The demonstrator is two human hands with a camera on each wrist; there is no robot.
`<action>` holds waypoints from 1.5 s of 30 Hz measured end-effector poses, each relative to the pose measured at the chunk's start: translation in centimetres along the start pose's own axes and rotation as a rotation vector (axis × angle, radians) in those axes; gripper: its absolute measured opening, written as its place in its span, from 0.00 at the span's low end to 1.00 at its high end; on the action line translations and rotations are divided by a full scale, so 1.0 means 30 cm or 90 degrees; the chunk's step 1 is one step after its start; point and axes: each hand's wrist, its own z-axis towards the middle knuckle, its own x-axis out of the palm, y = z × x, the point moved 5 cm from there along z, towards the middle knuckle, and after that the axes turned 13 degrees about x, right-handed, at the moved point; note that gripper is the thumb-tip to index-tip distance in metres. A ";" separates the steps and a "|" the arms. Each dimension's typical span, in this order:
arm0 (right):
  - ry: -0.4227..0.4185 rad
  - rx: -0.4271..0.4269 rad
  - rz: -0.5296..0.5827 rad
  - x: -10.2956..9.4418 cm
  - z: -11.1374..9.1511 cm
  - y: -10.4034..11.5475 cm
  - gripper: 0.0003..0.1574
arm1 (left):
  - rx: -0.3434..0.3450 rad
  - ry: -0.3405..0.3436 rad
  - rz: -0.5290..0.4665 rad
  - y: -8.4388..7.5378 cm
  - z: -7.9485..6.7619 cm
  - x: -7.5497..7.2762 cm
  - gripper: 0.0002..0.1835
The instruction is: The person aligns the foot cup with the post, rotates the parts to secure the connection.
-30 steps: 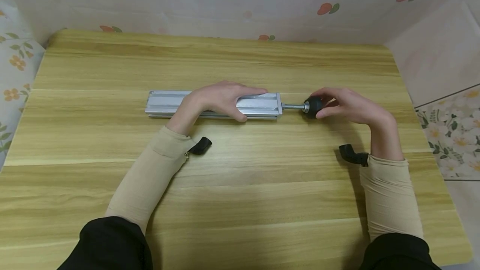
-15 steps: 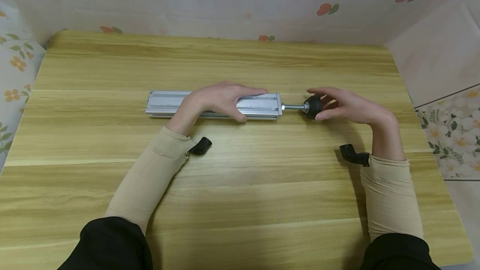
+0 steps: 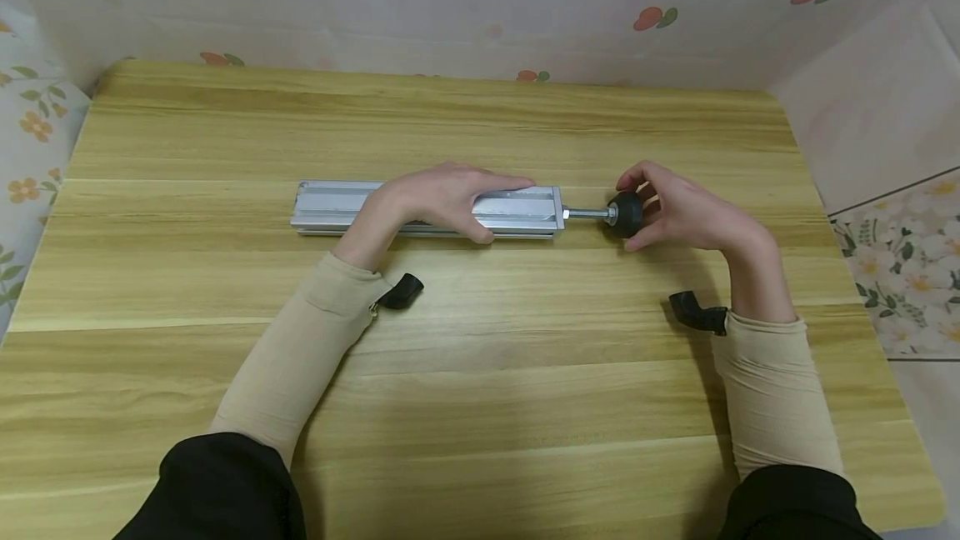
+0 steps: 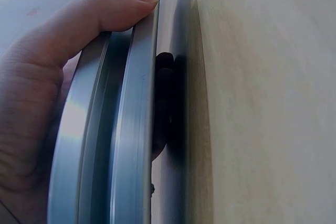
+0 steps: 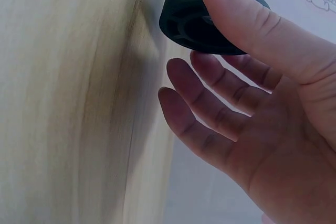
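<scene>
A silver aluminium extrusion (image 3: 517, 208) with lengthwise grooves lies across the table. My left hand (image 3: 431, 197) holds it from above, thumb on the near side; in the left wrist view a digit (image 4: 126, 11) rests along its edge. From the end plate (image 3: 558, 208) at its right end a threaded rod (image 3: 588, 213) with nuts sticks out, ending in a black levelling foot (image 3: 625, 215). My right hand (image 3: 690, 211) curls thumb and fingers round this foot. In the right wrist view the thumb lies across the foot (image 5: 186, 17), while the other fingers hang loosely below; the index fingertip is hidden there.
Beneath everything is a wood-grain table (image 3: 525, 407) with rounded corners. A patterned wall covering (image 3: 450, 7) stands along its far edge, and a floral panel (image 3: 911, 273) on the right. A black bent piece (image 3: 401, 292) juts from each beige sleeve.
My right hand has shifted slightly left and its thumb and fingers have spread wider about the foot. The left hand and the extrusion have stayed where they were.
</scene>
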 end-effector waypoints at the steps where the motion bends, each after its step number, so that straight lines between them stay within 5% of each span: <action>1: -0.002 0.002 0.000 -0.001 -0.001 0.001 0.49 | 0.000 0.000 -0.001 0.000 0.001 0.000 0.50; 14: -0.033 -0.003 0.001 -0.024 -0.014 -0.021 0.41 | -0.006 0.001 -0.004 0.002 0.002 -0.001 0.50; 31: -0.010 -0.045 -0.034 -0.030 -0.026 -0.041 0.29 | -0.004 0.001 0.007 0.003 0.002 -0.002 0.50; 37: -0.007 -0.031 -0.032 -0.030 -0.025 -0.041 0.31 | -0.003 -0.001 0.003 0.002 0.000 -0.002 0.50; 45: 0.022 -0.006 -0.006 -0.016 -0.014 -0.025 0.47 | -0.002 0.002 0.002 0.000 0.000 -0.002 0.50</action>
